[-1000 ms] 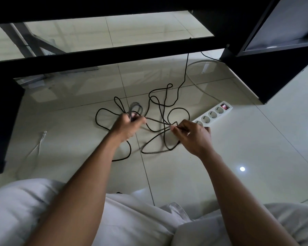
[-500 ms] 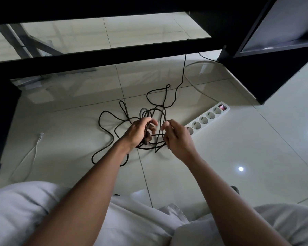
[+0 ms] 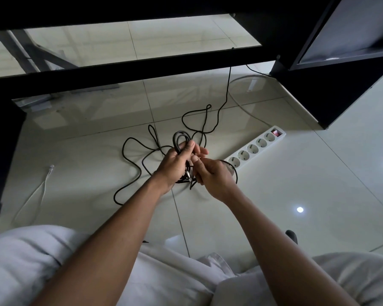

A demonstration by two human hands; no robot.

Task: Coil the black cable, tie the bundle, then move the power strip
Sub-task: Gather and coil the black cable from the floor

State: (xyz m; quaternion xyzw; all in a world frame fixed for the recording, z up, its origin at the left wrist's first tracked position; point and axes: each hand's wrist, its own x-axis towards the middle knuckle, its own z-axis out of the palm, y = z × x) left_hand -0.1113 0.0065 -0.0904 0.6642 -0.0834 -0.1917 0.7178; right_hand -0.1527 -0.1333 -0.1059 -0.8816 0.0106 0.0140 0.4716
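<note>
The black cable [image 3: 132, 168] lies in loose loops on the pale tiled floor and runs up toward the dark desk bar. My left hand [image 3: 176, 164] grips a small bundle of coiled loops that sticks out above its fingers. My right hand [image 3: 212, 175] sits right beside it and pinches a strand of the same cable, which curves around its right side. A metal plug end hangs between the two hands. The white power strip [image 3: 255, 146] with several sockets and a red switch lies on the floor just right of my hands.
A dark desk frame [image 3: 124, 71] crosses the top, with a black leg [image 3: 0, 151] at the left and a black cabinet [image 3: 332, 91] at the right. A thin white cable [image 3: 34, 193] lies on the floor at left. My white-clothed knees fill the bottom.
My hands came together from about a hand's width apart. The stretched strand has been gathered into the bundle in my left hand, and the loose loops on the floor have shrunk and shifted.
</note>
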